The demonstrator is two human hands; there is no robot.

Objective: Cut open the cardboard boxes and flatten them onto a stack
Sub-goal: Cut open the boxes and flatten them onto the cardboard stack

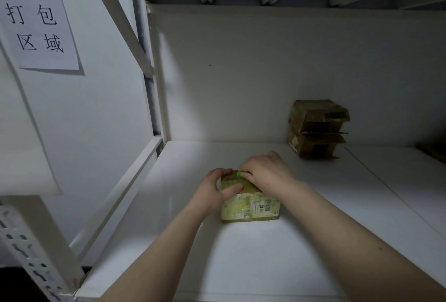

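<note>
- A paper sign (36, 16) with printed characters hangs on the wall at far left, well apart from the work.
- The left hand (212, 190) grips the left end of the box (253, 207). Its fingers curl over the far top corner and the thumb lies across the top, so it steadies the box rather than cutting.
- The box sits on the white shelf (265, 253), directly under both hands. Its long axis runs left to right, and the labelled side faces the person.
- A small green tool (239, 174) shows at the far top edge of the box, between the two hands. Its tip is hidden, so I cannot tell whether it touches the tape.
- The right hand (268, 173) rests on the box top with its fingers narrowly curled, pinching the green tool. It is the hand placed to cut, and the likely stroke runs along the box's long axis.
- A pile of cardboard (316, 130) stands against the back wall at the right, well apart. I cannot tell whether it is flattened.
</note>
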